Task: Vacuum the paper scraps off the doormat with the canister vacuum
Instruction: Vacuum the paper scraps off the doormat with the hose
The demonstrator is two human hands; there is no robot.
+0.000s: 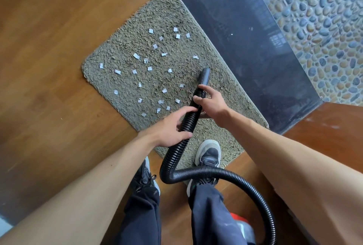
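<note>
**Step in hand:** suction pass, at its start. The black ribbed plastic vacuum hose [216, 170] is held by both hands. The right hand [213, 105] is clamped round the hose just behind the smooth black tubular nozzle [204, 76]. The left hand [169, 128] is wrapped round the hose nearer the body. The nozzle tip is set on the right part of the shaggy grey-brown rectangular doormat [125, 44], and no scrap lies under it.

**Next move:** the nozzle is to be swept left and far across the pile, where the small white paper scraps [136, 55] are spread. Slack in the looped hose is judged sufficient.

**Count:**
- Paper scraps on the doormat: about twenty-five.
- Doormats: one.
- Hoses: one.
- Nozzles: one.
- Red and grey canister body [242, 227]: one, partly seen at the near edge.
- Hands: two.
</note>
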